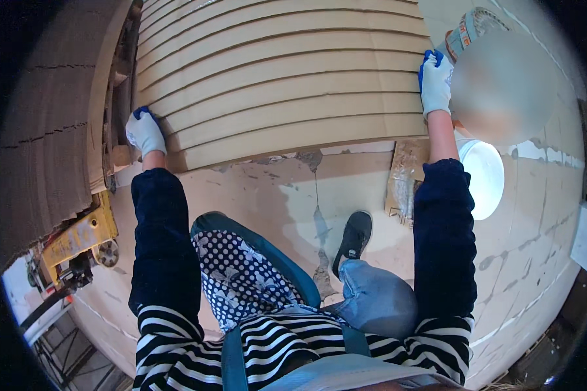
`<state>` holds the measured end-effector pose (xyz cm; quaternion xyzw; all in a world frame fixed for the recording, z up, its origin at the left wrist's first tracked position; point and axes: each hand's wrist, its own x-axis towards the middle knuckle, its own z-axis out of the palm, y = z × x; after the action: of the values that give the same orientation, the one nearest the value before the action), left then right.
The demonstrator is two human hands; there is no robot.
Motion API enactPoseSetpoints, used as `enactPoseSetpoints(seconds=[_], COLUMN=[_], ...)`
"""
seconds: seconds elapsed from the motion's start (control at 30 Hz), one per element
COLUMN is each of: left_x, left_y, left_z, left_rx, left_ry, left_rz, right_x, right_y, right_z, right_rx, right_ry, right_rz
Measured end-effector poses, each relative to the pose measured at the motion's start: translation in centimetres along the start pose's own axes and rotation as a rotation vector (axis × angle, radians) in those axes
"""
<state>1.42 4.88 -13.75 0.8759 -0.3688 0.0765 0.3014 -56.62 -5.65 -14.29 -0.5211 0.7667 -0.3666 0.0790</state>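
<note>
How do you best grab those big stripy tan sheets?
Probably by the tan sheets at their left and right edges, one hand coming from each side. They're wide and flat, so opposite edges make good handholds; the left hand and right hand are there.

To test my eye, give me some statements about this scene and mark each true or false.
The left hand is at the left edge of the tan sheets. True.
The right hand is bare. False: the right hand is gloved.
The white bucket is left of the tan sheets. False: the white bucket is right of them.
A yellow metal part is at the picture's left. True.
The dark shoe is on the floor. True.
</note>
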Motion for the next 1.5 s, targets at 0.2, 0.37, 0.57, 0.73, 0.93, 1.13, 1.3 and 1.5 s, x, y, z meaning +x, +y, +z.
enactPoseSetpoints(seconds=[0.2,0.37,0.57,0.73,0.93,1.13,1.3,1.5], left_x=[-0.7,-6.7,-7.2,-6.2,-8.5,-9.2,-7.6,-7.9], left_y=[-3.5,-4.0,-4.3,1.4,-4.9,-4.6,0.7,-0.3], left_z=[-3.7,-10.2,-11.2,-14.4,-7.4,-3.8,-4.6,-4.3], left_rx=[-0.672,-0.445,0.205,0.200,-1.435,-0.517,0.131,0.114], left_ry=[-0.404,-0.773,-0.529,-0.816,-0.116,0.261,-0.049,0.018], left_rz=[-0.062,-0.404,0.302,-0.239,-0.522,-0.105,-0.209,-0.114], right_x=[-0.6,-4.9,-8.3,-6.7,-8.6,-8.4,-6.9,-6.0], right_y=[1.5,7.5,2.3,-3.7,3.6,4.5,1.5,1.8], right_z=[-2.5,-8.6,-10.1,-15.0,-7.4,-4.7,-4.8,-4.3], right_rx=[0.386,-0.555,-0.665,-0.143,0.706,0.425,-0.347,-0.396], right_ry=[-0.095,-0.148,-0.393,-0.591,-0.129,0.071,-0.074,-0.041], right_rz=[-0.191,-0.602,-0.267,0.424,0.148,-0.001,0.009,-0.007])
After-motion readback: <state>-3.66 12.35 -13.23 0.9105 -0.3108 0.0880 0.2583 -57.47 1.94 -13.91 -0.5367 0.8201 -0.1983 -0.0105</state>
